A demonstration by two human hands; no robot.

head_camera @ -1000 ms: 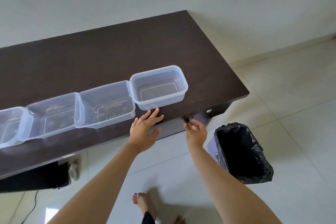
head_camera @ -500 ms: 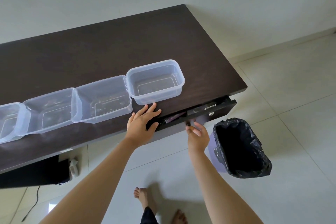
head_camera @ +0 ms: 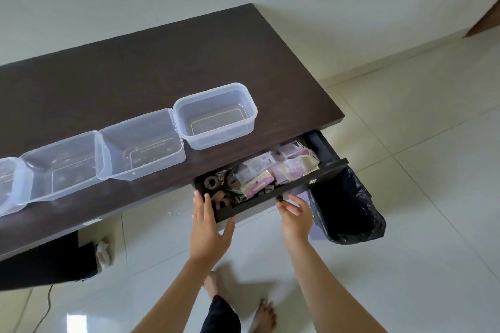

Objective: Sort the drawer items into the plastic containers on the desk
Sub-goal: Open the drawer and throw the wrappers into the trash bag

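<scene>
The dark drawer (head_camera: 328,170) under the desk's right end stands pulled out. Inside lie pink and white packets (head_camera: 284,167) on the right and small dark rolls and bits (head_camera: 216,186) on the left. My right hand (head_camera: 296,217) pinches the drawer knob (head_camera: 279,199) at the front panel. My left hand (head_camera: 209,227) lies flat with straight fingers against the drawer's left front corner. Several clear plastic containers sit in a row on the desk (head_camera: 162,67); the rightmost one (head_camera: 216,115) is closest to the drawer.
A bin lined with a black bag (head_camera: 349,213) stands on the tiled floor right of the drawer. A dark box (head_camera: 46,265) and a cable sit under the desk at left. My bare feet (head_camera: 263,313) are below.
The drawer has slid out from nearly closed to wide open, showing its contents. My left hand dropped from the desk edge to the drawer's front corner.
</scene>
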